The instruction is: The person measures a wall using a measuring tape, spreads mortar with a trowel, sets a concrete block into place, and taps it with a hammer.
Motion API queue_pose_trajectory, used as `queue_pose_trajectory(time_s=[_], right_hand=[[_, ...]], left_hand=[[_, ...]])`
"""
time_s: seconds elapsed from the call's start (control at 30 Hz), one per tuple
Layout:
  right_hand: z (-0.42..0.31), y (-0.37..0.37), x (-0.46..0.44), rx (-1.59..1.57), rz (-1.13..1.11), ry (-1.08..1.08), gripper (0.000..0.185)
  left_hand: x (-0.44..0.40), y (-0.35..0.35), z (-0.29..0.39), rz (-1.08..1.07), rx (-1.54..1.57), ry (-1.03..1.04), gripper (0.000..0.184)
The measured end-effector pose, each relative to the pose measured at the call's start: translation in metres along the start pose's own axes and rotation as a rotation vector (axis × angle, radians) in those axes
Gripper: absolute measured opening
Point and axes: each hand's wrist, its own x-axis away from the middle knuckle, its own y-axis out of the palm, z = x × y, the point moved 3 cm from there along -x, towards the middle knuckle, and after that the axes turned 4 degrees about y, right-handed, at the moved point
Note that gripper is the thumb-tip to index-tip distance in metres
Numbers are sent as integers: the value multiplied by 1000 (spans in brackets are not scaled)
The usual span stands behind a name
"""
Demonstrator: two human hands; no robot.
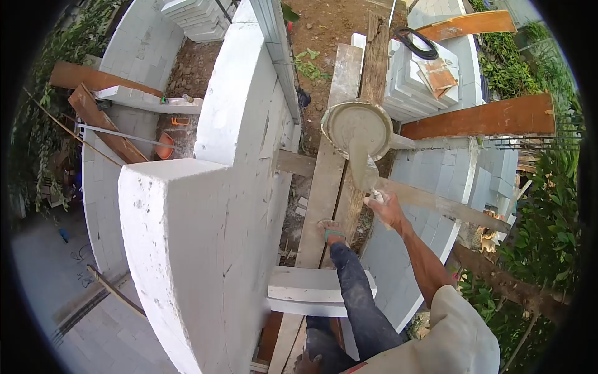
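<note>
My right hand [387, 209] is closed around the handle of a trowel [361, 163]. Wet grey mortar coats the trowel's blade, which reaches over the rim and into a round bucket [327, 138]. Inside that bucket lies smooth grey mortar [358, 124]. The bucket stands on wooden planks [330, 187]. At the bottom edge, what appears to be my left hand [308, 363] rests close to my leg; its fingers are too dark and cut off to make out. A white block wall [199, 224] rises on my left, its top stepped.
My foot [333, 232], in a sandal, stands on the planks. A white block [317, 283] bridges the gap by my legs. Stacked blocks [414, 81] carry a black coiled hose [417, 43]. Rust-brown boards [479, 117] cross the right-hand wall. An orange container [164, 146] lies beyond the left wall.
</note>
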Motion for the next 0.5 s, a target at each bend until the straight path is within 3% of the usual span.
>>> queue_pose_trajectory(time_s=[0.07,0.23,0.3,0.33,0.4,0.47,0.5], right_hand=[[-59,14,69,-58,-104,-56,36],[-196,76,249,-39,-361,-243,23],[-225,109,314,-352,-572,-167,17],[-239,129,346,-317,-599,-182,17],[-266,167,401,-523,-692,-325,20],[-283,200,437,-326,-668,-475,26],[-285,224,449,-309,-672,-496,26]], left_hand=[[23,-66,21,-168,114,-80,109],[61,-84,-41,78,312,-40,98],[77,-82,-72,112,365,-63,96],[82,-77,-92,128,402,-66,95],[90,-57,-131,188,515,-45,89],[70,-14,-185,277,613,90,86],[82,-10,-198,260,632,46,85]])
